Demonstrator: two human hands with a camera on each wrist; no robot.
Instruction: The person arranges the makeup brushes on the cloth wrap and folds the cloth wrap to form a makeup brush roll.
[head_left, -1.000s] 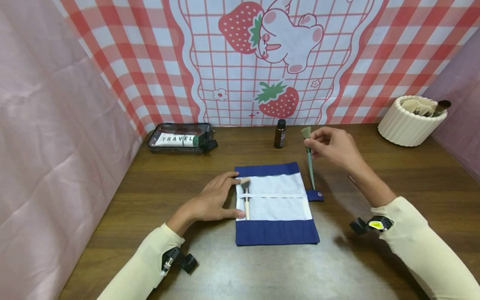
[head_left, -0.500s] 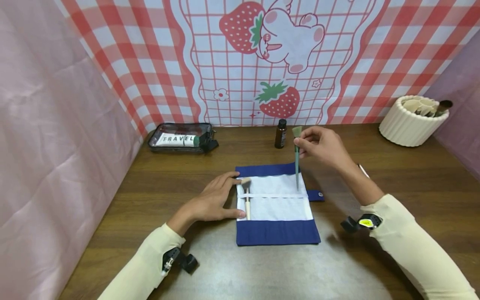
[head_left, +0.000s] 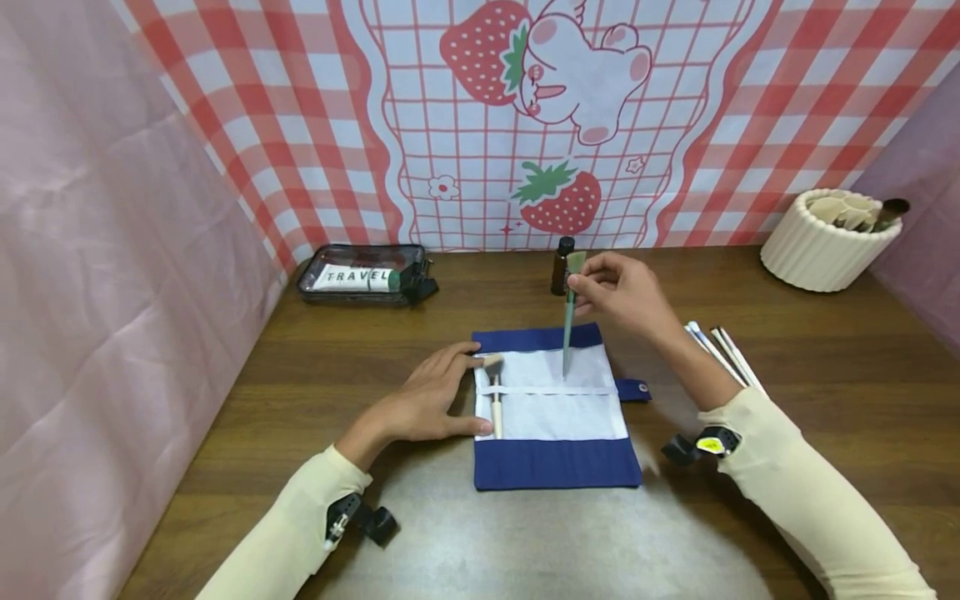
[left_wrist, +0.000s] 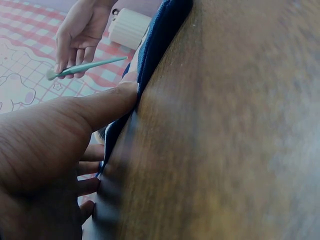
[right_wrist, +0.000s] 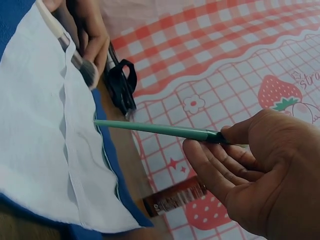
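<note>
My right hand [head_left: 618,292] pinches a green makeup brush [head_left: 568,333] near its bristle end, bristles up and the thin handle tip pointing down over the white lining. Below it, a blue and white brush roll [head_left: 557,464] lies unrolled on the table, with an elastic strip across its middle. A makeup brush with a cream handle [head_left: 497,417] is tucked under that strip at the left edge. My left hand [head_left: 423,396] rests along the roll's left edge, fingers and thumb spread; in the left wrist view its thumb [left_wrist: 112,102] presses on the blue cloth.
A small brown bottle [head_left: 559,271] stands behind the roll. At the back left lies a clear zip pouch [head_left: 360,275] with a tube inside. A white ribbed holder [head_left: 825,246] with brushes stands back right. Several thin white sticks [head_left: 723,350] lie beside my right forearm.
My right hand has moved left with the green makeup brush, from beside the roll's snap tab to above the white lining. My left hand has stayed in place.
</note>
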